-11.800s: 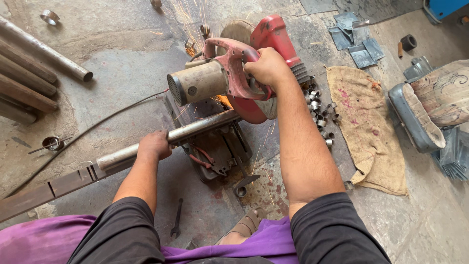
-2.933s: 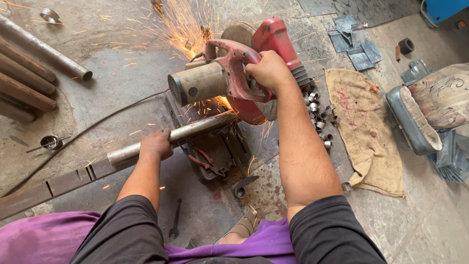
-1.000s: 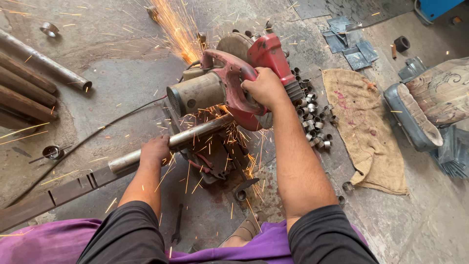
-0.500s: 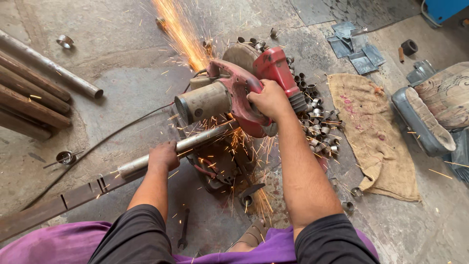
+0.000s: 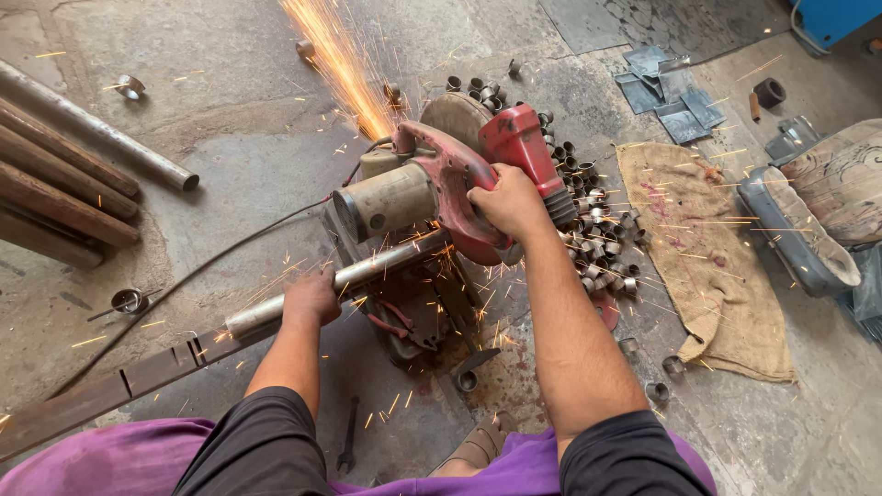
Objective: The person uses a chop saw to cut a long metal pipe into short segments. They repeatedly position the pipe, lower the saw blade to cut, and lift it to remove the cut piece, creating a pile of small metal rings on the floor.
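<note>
A red chop saw stands on the concrete floor in front of me. My right hand grips its red handle and holds the saw head down. A steel pipe lies across the saw's base under the blade. My left hand presses on the pipe left of the saw. A stream of orange sparks flies up and away behind the saw, and smaller sparks scatter around the base.
Several short cut pipe rings lie right of the saw. Long rusty pipes lie at the left. A burlap sack is at the right. A flat steel bar supports the pipe's near end. A wrench lies by my knees.
The saw head has come lower onto the pipe. Sparks now spray strongly backward and around the base. My view has shifted so the saw sits lower in the picture.
</note>
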